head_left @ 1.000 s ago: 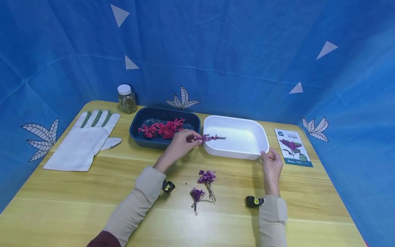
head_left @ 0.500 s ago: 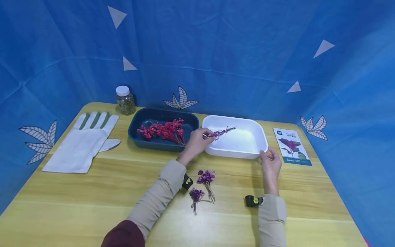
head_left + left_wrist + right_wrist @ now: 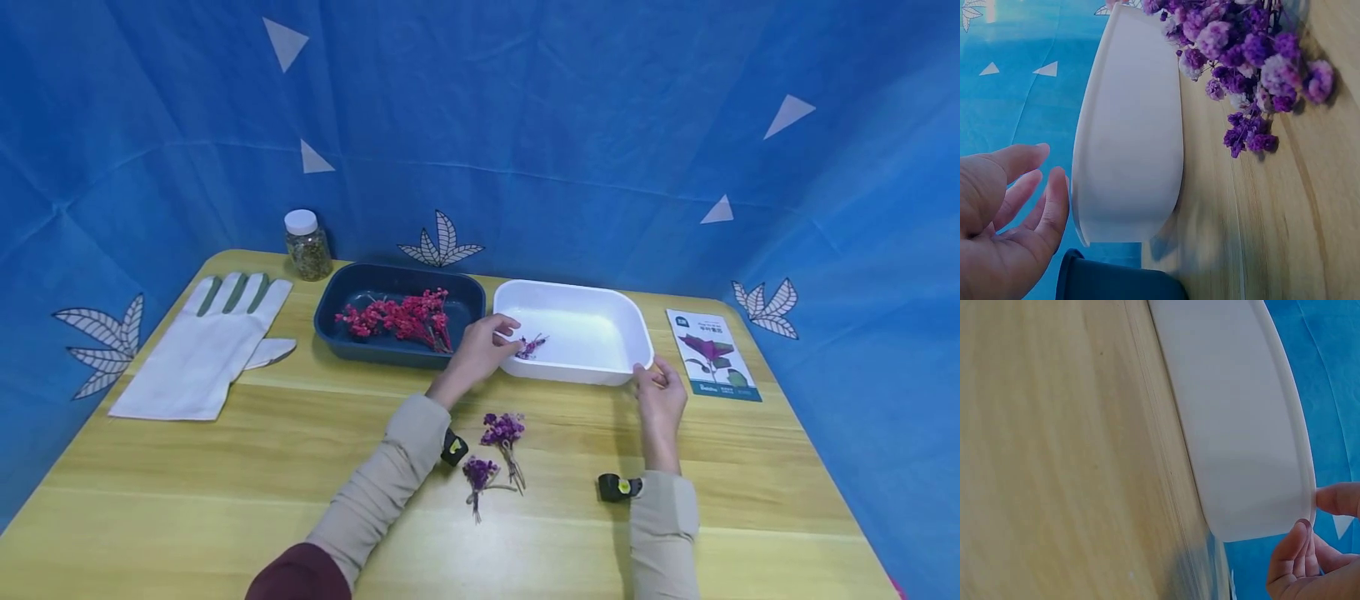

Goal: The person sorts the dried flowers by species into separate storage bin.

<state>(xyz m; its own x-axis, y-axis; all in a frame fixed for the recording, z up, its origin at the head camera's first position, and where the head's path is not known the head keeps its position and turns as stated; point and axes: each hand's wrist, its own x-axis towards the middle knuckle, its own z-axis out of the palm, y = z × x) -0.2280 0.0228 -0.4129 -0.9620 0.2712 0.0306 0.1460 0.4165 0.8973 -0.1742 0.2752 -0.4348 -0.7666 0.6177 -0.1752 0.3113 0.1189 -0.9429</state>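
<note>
My left hand (image 3: 482, 348) hangs over the left front corner of the white plastic tray (image 3: 577, 370). Thumb and fingers stand apart with nothing between them, as the left wrist view shows beside the tray's wall (image 3: 1129, 125). Just past the fingertips, a small sprig of purple dried flowers (image 3: 531, 347) lies inside the tray, partly hidden by its front wall. At the opposite front corner, my right hand (image 3: 661, 393) pinches the tray's rim (image 3: 1307, 456) between thumb and fingers. Two tied bunches of purple dried flowers, a farther one (image 3: 502, 429) and a nearer one (image 3: 478, 473), lie on the table.
Left of the white tray stands a dark blue tray (image 3: 390, 354) with red dried flowers (image 3: 405, 317). Behind it is a white-capped jar (image 3: 307, 246). White work gloves (image 3: 198, 350) lie at the left, a printed plant leaflet (image 3: 712, 354) at the right. Blue cloth (image 3: 525, 125) hangs behind.
My left hand carried the purple sprig rightward from beside the dark tray, then let it go in the white tray. My right hand has stayed on the rim.
</note>
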